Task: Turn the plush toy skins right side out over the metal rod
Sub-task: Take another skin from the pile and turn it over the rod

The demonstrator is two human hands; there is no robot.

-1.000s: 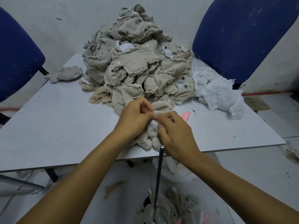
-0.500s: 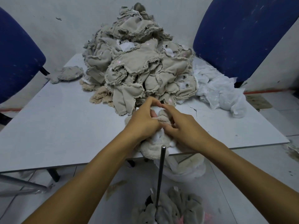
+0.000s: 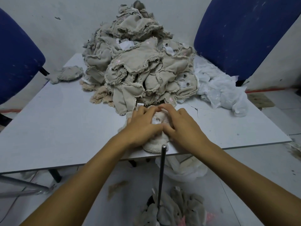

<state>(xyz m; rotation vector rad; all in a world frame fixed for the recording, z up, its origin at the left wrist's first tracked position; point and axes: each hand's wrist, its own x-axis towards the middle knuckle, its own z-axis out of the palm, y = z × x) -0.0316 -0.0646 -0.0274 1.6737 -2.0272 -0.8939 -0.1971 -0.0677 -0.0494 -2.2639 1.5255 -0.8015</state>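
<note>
1. A grey surface (image 3: 57, 128) carries a tall heap of beige plush skins (image 3: 138, 62) at its far side, with white fabric (image 3: 223, 93) just beside it.
2. The left hand (image 3: 141, 128) and right hand (image 3: 184, 128) each close their grip on one cream plush skin (image 3: 154, 146) at the near edge, fingers curled into its fur around a white opening.
3. The metal rod (image 3: 162, 173) stands upright just below that skin, apart from it.
4. Risk: the skin could bunch or snag a seam if the opening misses the rod tip.
</note>
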